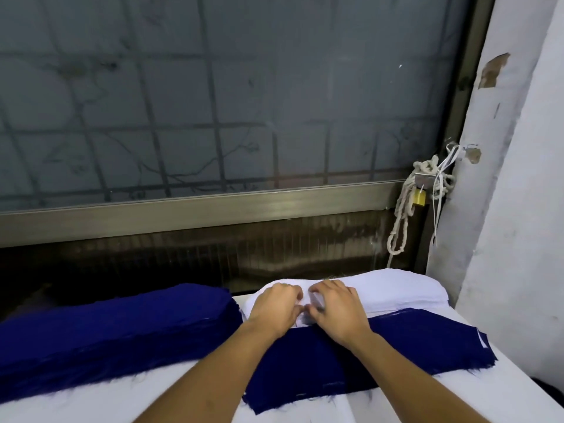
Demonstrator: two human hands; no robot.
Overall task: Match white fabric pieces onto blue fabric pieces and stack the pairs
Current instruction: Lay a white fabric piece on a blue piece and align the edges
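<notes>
Plenty seems left — a thick stack of dark blue fabric pieces point(116, 328) waits at the counter's point(91, 404) left. Left hand point(274, 306) and right hand point(338, 312) pinch the top sheet of the white fabric pile point(396, 288) with curled fingers point(293, 293); 1 flat blue fabric strip point(396, 346) lies nearer, white peeking beneath.

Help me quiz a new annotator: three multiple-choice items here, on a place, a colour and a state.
1. Where is the thick blue fabric stack?
A) left of the white fabric stack
B) on top of it
C) on the floor
2. What colour is the padlock?
A) red
B) brass yellow
C) black
3. What are the left hand and right hand doing?
A) lying flat on blue fabric
B) fingers curled on the white fabric stack
C) holding scissors
Key: A, it lies beside the white one; B, it hangs yellow by the rope; B, both pinch its top layer.
</notes>
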